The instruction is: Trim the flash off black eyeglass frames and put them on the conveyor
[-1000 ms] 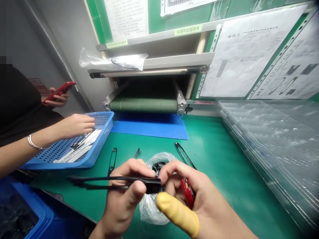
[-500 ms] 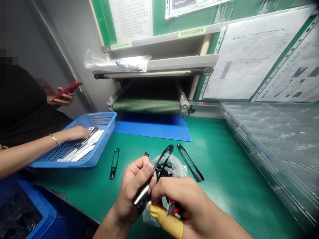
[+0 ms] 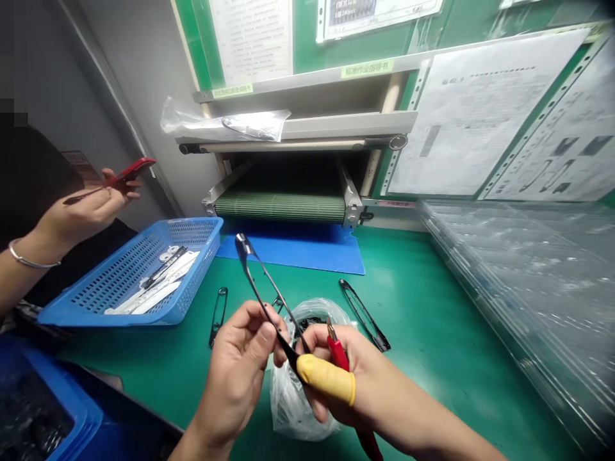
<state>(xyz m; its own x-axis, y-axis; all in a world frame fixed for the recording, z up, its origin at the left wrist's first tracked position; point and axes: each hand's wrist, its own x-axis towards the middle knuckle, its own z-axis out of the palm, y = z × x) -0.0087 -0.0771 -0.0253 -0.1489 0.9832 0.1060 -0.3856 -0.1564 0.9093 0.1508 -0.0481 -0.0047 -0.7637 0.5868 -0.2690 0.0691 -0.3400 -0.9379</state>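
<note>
My left hand (image 3: 230,378) grips a long black slotted plastic part (image 3: 243,245) along its side, fingers closed. The part tilts up and to the left, its broad end away from me. My right hand (image 3: 384,384), closed too, pinches the near end with a thumb in a yellow finger cot (image 3: 327,379). Red-handled nippers (image 3: 339,352) rest in that same hand, their metal tip pointing up. Beneath both hands is a clear plastic bag (image 3: 298,410) with small black pieces inside. Similar black parts lie on the green table, one at left (image 3: 220,314), another at right (image 3: 368,317).
A blue basket (image 3: 206,269) with white and black strips stands at left, beside a co-worker holding a red phone (image 3: 132,171). Ahead are a green conveyor belt (image 3: 281,208) and a blue sheet (image 3: 312,253). Clear plastic trays (image 3: 519,275) are stacked at right.
The black part has swung round, its broad end now up and left. The nippers' tip now points upward. The co-worker's hand has left the basket and rises near the phone with a thin dark strip.
</note>
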